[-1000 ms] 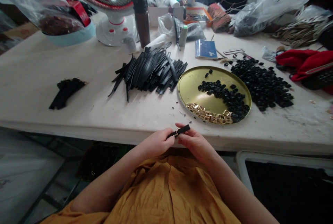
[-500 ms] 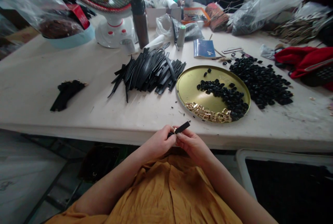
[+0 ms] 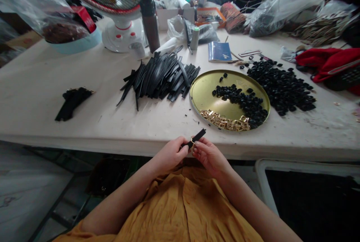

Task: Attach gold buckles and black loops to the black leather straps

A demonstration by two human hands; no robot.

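Between my hands, at the table's front edge, is a short black strap point(image 3: 200, 134) that points up and to the right. A small gold buckle point(image 3: 192, 141) sits around the strap. My left hand point(image 3: 176, 151) pinches the strap's lower end, which its fingers partly hide. With thumb and fingertips, my right hand point(image 3: 207, 153) grips the gold buckle. Just beyond lies a round gold tray point(image 3: 209, 101) bearing gold buckles point(image 3: 225, 121) and small black loops point(image 3: 244, 101). A pile of black straps point(image 3: 157, 77) lies left of the tray.
More black loops point(image 3: 287, 88) are heaped right of the tray. A black bundle with gold ends point(image 3: 72, 103) lies at the left. Behind stand a fan point(image 3: 120, 33), a dark bottle point(image 3: 150, 24) and a thread cone point(image 3: 195, 38). A white-rimmed bin point(image 3: 261, 174) is below, right.
The gold buckle shows further up the strap, away from my left fingers. My right hand has shifted slightly right along with it. The view has moved a little.
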